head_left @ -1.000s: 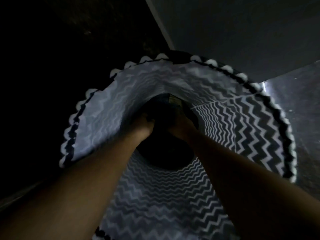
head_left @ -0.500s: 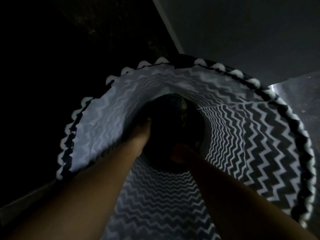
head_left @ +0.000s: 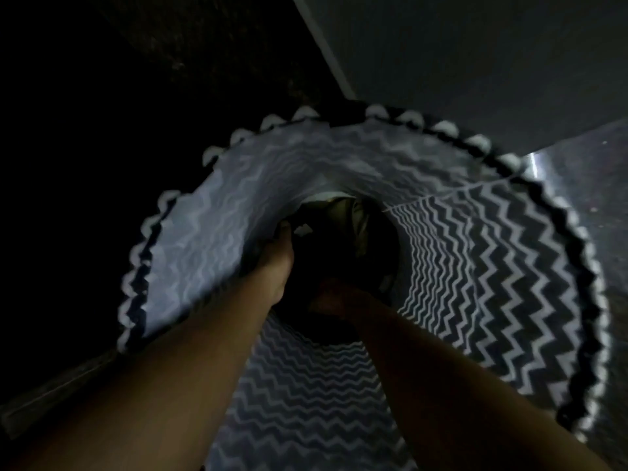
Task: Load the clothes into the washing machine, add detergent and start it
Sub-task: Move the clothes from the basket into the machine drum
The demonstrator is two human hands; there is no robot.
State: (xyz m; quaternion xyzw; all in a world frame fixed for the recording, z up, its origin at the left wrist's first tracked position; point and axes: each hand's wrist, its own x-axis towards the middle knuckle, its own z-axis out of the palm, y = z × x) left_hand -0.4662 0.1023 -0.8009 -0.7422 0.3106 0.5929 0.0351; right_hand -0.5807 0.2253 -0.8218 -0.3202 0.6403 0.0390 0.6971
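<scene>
black-white zigzag hamper – olive, dark clothes

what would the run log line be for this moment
stage: reaching for clothes | left hand and right hand deep in black-and-white zigzag fabric laundry hamper | at dark clothes pile | grip: too dark to tell

The hamper is seen to be made of thin cloth, matt, printed in black-and-white zigzags and slightly creased along its wall. The clothes inside are of soft, dull, crumpled fabric. The floor is shown as speckled and glossy, with a bright glint. The wall is finished smooth and matt.
</scene>
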